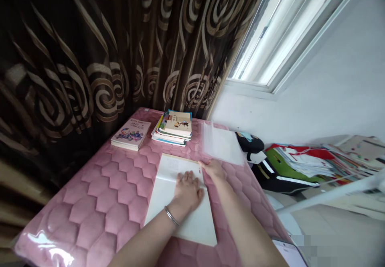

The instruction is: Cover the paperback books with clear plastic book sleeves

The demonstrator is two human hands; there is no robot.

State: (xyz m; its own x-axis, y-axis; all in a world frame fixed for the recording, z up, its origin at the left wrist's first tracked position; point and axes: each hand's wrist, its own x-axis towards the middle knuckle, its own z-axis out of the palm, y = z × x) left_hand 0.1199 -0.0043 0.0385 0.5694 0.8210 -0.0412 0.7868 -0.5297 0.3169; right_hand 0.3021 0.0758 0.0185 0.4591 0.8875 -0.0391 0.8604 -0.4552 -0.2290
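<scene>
Pink surface (99, 191) under book (192, 229), left hand (188, 189) open, flat on it, right hand (214, 169) at edge, grip unclear

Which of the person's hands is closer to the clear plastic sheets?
The right hand: it is at the far right corner of the open book, just beside the clear plastic sheets. The left hand lies on the book, farther away.

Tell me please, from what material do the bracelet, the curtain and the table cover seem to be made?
Bracelet: probably metal, polished; it is silvery with bright highlights.
Curtain: woven fabric, seemingly with a slight sheen; it hangs in soft folds.
Table cover: likely clear plastic over pink padded material; glare shows at the near corner, hexagons beneath.
</scene>
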